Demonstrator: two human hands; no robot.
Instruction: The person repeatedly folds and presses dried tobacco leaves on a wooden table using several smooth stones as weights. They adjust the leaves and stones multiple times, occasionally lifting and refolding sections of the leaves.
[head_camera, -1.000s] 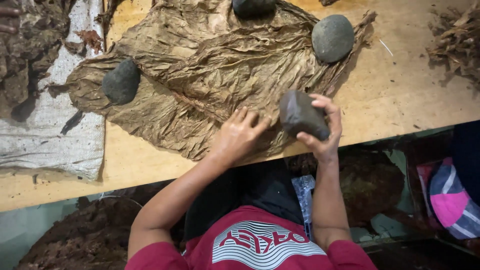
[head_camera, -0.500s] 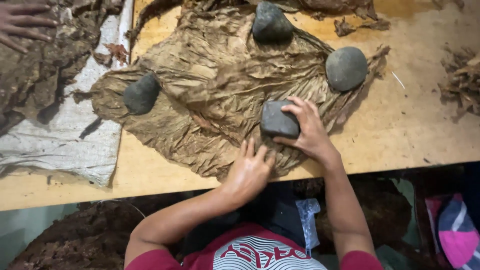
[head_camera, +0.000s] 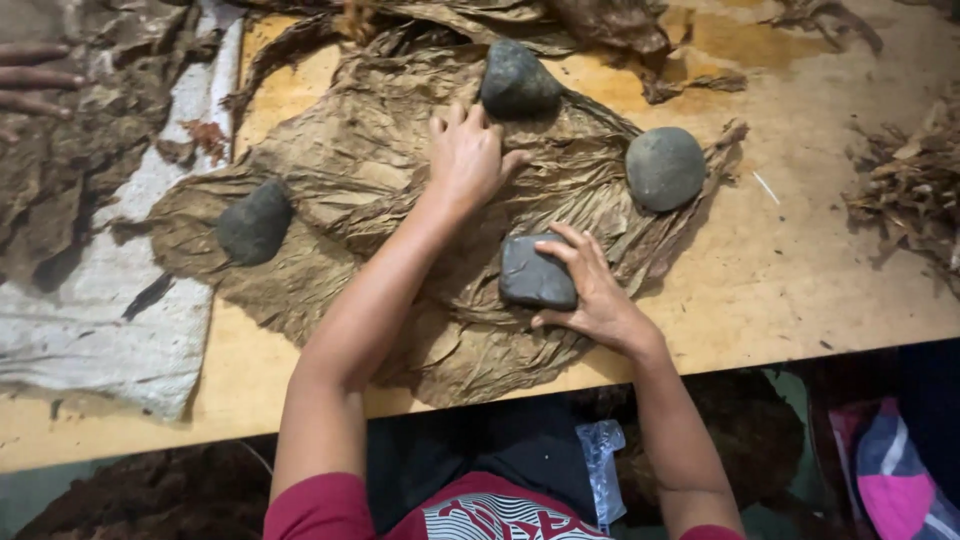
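A stack of large brown dried leaves lies spread flat on the wooden table. My right hand grips a dark flat stone resting on the near part of the leaves. My left hand presses flat on the leaves with fingers spread, just below a dark pointed stone at the far edge. A round grey stone weighs down the right side of the leaves, and another dark stone holds the left side.
Another person's fingers rest on a heap of dark leaves at the far left, over a grey-white cloth. Loose dried scraps lie at the right edge. A pink and grey bag sits below the table.
My right hand brought the flat stone from the table's near edge onto the leaves. My left hand slid forward from the near edge up toward the pointed stone.
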